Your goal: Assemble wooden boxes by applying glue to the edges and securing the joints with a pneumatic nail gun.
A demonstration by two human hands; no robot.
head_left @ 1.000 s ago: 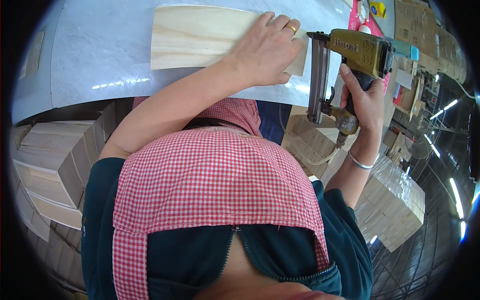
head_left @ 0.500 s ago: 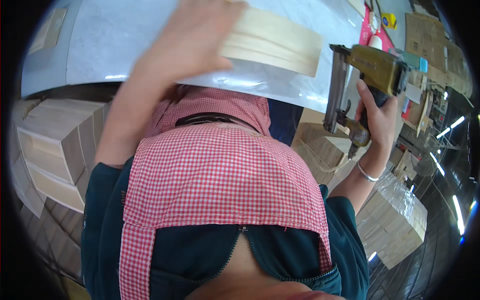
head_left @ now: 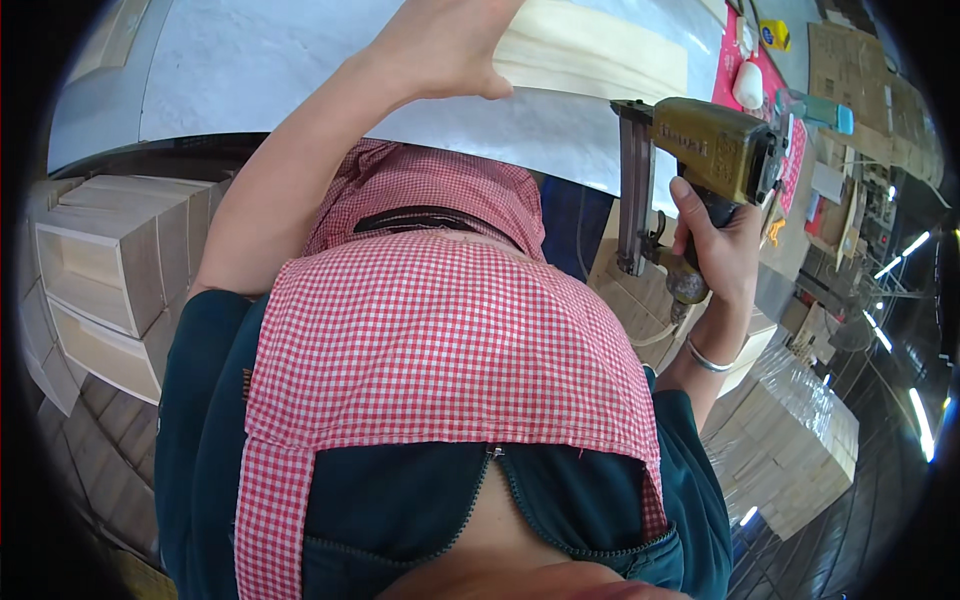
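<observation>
Wooden board (head_left: 600, 55) lies on the bench (head_left: 250, 80), far-left of the nail gun (head_left: 708, 145) that the right hand (head_left: 728, 245) has its fingers clamped around, best aimed clear of the left hand (head_left: 450, 45), whose finger state I cannot tell.

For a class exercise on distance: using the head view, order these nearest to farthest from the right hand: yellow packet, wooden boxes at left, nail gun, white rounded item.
1. Nail gun, gripped in the right hand.
2. White rounded item, upper right.
3. Yellow packet, higher, near the top edge.
4. Wooden boxes, across on the left.
</observation>
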